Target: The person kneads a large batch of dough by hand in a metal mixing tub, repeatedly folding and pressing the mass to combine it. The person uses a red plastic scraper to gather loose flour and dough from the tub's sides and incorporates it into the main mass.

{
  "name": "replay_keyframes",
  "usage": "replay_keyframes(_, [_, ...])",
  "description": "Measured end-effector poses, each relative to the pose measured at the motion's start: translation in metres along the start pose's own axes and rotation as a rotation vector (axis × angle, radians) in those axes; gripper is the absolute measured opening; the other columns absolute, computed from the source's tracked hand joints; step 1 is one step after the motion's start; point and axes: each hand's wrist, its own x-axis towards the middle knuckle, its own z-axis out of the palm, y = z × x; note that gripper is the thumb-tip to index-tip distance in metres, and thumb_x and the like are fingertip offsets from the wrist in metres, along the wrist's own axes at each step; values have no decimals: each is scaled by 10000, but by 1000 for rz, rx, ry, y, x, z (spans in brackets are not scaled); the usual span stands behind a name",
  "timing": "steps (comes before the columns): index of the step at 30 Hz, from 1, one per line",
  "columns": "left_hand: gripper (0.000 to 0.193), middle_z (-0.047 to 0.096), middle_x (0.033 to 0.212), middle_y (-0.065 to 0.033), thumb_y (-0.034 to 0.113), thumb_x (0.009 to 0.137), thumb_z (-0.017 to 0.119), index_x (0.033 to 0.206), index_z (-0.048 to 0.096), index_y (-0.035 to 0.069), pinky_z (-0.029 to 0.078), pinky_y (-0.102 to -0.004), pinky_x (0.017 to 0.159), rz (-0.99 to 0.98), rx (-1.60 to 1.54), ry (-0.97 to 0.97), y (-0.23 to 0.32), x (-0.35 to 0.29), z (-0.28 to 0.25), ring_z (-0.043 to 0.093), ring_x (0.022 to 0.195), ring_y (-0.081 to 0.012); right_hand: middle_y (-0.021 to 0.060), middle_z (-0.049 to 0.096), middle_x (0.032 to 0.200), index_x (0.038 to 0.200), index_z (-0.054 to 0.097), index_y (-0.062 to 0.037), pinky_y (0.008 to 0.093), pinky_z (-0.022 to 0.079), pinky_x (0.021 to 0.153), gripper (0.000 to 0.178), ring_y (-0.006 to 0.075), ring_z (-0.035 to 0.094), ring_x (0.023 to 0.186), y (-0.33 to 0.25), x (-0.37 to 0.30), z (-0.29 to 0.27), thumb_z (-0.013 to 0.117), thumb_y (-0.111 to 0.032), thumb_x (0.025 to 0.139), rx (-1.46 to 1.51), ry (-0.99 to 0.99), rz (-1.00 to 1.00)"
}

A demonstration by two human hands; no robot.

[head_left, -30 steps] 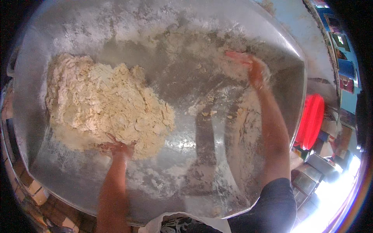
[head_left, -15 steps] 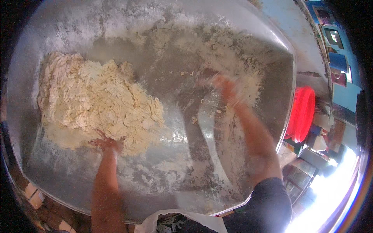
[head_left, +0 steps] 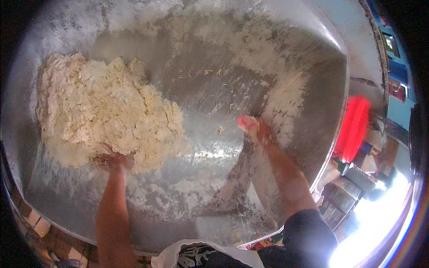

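Observation:
A large, shaggy mass of pale dough [head_left: 107, 105] lies in the left part of a wide metal trough [head_left: 214, 161]. My left hand [head_left: 115, 160] presses against the dough's near edge. Its fingers are spread and partly sunk in or hidden by the dough. Over on the trough's right side, my right hand [head_left: 264, 133] is closed around a small pink-and-white thing [head_left: 246, 123], whose kind I cannot make out. Flour and a small dough scrap [head_left: 220, 130] lie on the metal to the left of that hand.
Dry flour [head_left: 286, 98] coats the trough's far and right walls. Beyond the right rim stands a bright red plastic tub [head_left: 353, 127], with boxes and crates [head_left: 344, 194] below it. A white apron [head_left: 178, 250] shows at the near rim.
My right hand has swept toward me from farther up the trough and is less blurred, revealing the pink-and-white thing. My left hand stays at the dough. The whole view has shifted slightly.

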Motion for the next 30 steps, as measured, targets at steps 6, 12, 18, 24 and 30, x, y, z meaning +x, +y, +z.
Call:
replay_keyframes(6, [845, 126, 1515, -246, 676, 892, 312, 1450, 287, 41, 101, -721, 1039, 144, -42, 16, 4, 12, 5, 127, 1346, -568, 135, 573, 1284, 1278, 546, -45, 423, 422, 999, 462, 278, 541, 1182, -50, -77, 6, 392, -372, 989, 298, -279, -8])
replay_keyframes(12, [784, 211, 1510, -217, 655, 912, 276, 1439, 342, 78, 121, -734, 1027, 190, -52, 56, 1, 25, 13, 163, 1361, -531, 152, 578, 1266, 1281, 543, -54, 422, 426, 994, 430, 295, 546, 1172, -14, -21, -25, 391, -329, 987, -23, 197, 184])
replay_keyframes(18, [736, 296, 1505, -188, 635, 931, 239, 1429, 397, 116, 142, -746, 1014, 254, -124, 59, -1, 38, 25, 199, 1377, -493, 169, 583, 1248, 1284, 539, -63, 421, 431, 989, 402, 311, 551, 1163, -6, -95, 38, 389, -286, 985, 237, -70, 176])
replay_keyframes(24, [730, 306, 1500, -186, 631, 933, 237, 1431, 395, 122, 156, -735, 1014, 226, -97, 85, 2, 25, 10, 218, 1370, -487, 187, 588, 1229, 1287, 536, -72, 421, 436, 984, 380, 327, 556, 1153, -43, -100, 65, 388, -243, 982, -139, 149, 258])
replay_keyframes(30, [723, 316, 1496, -185, 628, 935, 235, 1432, 393, 128, 170, -723, 1014, 264, -88, 84, 6, 9, -8, 237, 1363, -480, 204, 593, 1211, 1291, 533, -81, 420, 441, 979, 364, 343, 561, 1143, -94, -162, 122, 387, -200, 980, -370, -136, 189])
